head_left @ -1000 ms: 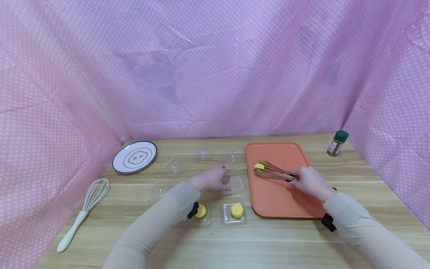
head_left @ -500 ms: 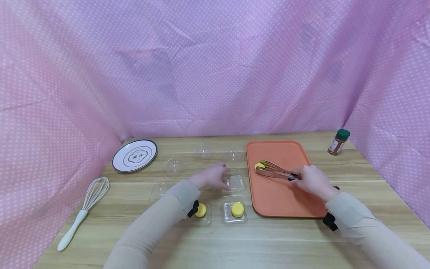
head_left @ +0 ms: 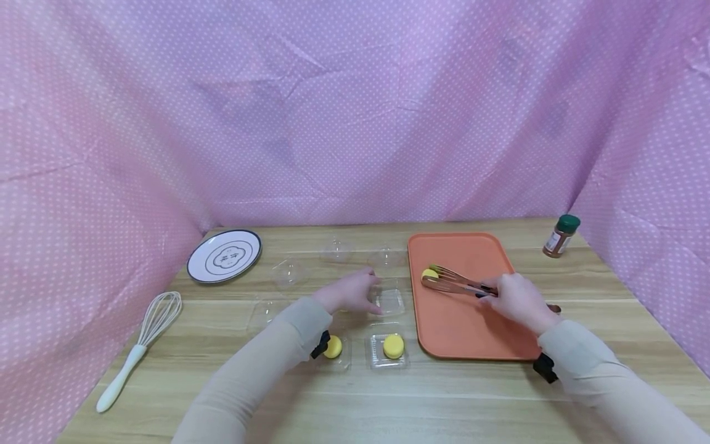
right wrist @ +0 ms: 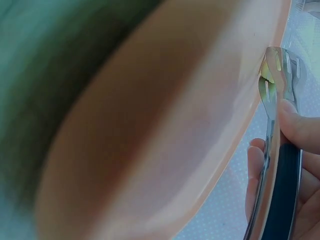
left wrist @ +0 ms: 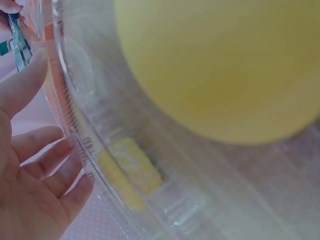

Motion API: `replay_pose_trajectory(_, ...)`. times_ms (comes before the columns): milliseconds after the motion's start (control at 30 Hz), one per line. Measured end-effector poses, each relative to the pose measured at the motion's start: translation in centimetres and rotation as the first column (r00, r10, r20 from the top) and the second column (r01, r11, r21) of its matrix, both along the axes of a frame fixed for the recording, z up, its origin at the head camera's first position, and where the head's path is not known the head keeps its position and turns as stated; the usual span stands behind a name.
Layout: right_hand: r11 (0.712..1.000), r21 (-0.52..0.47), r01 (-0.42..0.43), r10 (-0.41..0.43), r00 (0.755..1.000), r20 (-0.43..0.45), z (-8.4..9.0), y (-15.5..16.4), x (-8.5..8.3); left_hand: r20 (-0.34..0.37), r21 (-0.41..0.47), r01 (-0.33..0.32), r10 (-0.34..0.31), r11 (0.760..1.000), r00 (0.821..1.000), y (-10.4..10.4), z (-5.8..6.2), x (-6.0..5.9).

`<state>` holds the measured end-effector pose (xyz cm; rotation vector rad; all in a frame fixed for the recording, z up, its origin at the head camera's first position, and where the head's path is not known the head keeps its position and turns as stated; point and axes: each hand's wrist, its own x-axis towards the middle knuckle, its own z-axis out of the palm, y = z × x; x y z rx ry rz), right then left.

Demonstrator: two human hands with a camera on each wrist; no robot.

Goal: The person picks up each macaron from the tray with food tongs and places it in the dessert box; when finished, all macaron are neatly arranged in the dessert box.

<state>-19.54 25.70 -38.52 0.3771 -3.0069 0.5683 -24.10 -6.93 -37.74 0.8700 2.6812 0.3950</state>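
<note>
Head view: counts three thick round yellow discs, two in clear plastic boxes, one on the orange rectangular tray between slotted ends of one pair of shiny metal tongs.

Left wrist view: spreads left hand beside clear plastic, contact unclear.

Right wrist view: pinches the dark-handled tongs between right hand thumb and fingers.

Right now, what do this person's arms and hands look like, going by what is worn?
The left sleeve and right sleeve are long and pale beige, each with a greyish band at the cuff. A small black device sits at each wrist. The left hand and right hand are bare, without gloves.
</note>
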Motion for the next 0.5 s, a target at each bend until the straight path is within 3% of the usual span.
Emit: replay_pose_trajectory(500,1.000,0.023,-0.006,0.008,0.996,-0.088,-0.04,-0.12,0.19,-0.021,-0.020,0.002,-0.003,1.000,1.000,-0.02,-0.22,0.02)
